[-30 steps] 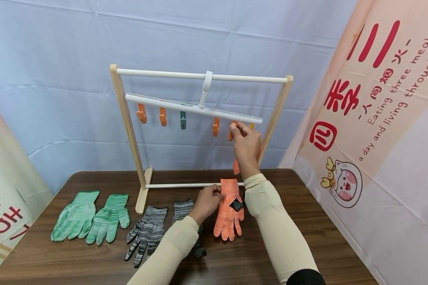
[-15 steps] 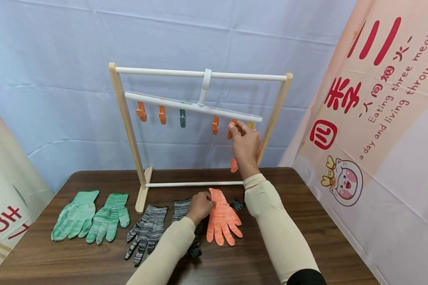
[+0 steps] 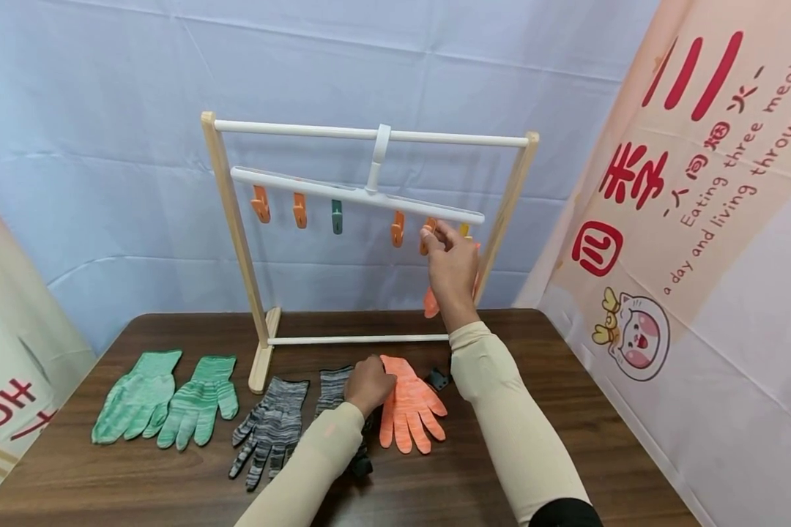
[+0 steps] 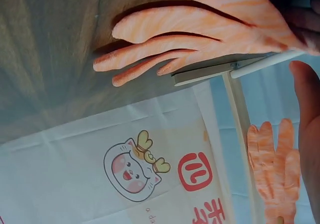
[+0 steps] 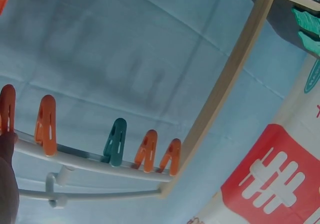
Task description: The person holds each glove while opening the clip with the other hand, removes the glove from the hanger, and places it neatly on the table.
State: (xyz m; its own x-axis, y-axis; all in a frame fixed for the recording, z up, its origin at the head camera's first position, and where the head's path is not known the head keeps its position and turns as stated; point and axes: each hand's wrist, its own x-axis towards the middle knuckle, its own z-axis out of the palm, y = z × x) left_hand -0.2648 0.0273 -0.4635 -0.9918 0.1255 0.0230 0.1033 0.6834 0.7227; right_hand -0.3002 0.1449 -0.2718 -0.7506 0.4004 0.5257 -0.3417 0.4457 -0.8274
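Observation:
An orange knit glove point(image 3: 410, 410) hangs fingers-down from my left hand point(image 3: 370, 384), which pinches it at the cuff. In the left wrist view the same glove point(image 4: 200, 28) spreads its fingers, with my left thumb point(image 4: 306, 91) to the right. My right hand point(image 3: 453, 267) is raised to the white hanger point(image 3: 303, 184) and pinches an orange clothespin point(image 3: 428, 228) under its bar. Another orange glove point(image 4: 275, 164) hangs beyond, largely hidden behind my right hand in the head view. A yellow clothespin point(image 3: 464, 229) shows above it.
Two green gloves point(image 3: 135, 395) and two grey striped gloves point(image 3: 273, 424) lie on the wooden table point(image 3: 534, 468). A wooden rack point(image 3: 237, 241) carries the tilted hanger. Orange clothespins point(image 3: 299, 211) and a green clothespin point(image 3: 337, 217) hang along its left part.
My left hand has moved left and a little toward me with the orange glove, whose fingers now fan out to the right. My right hand stays at the same clothespin.

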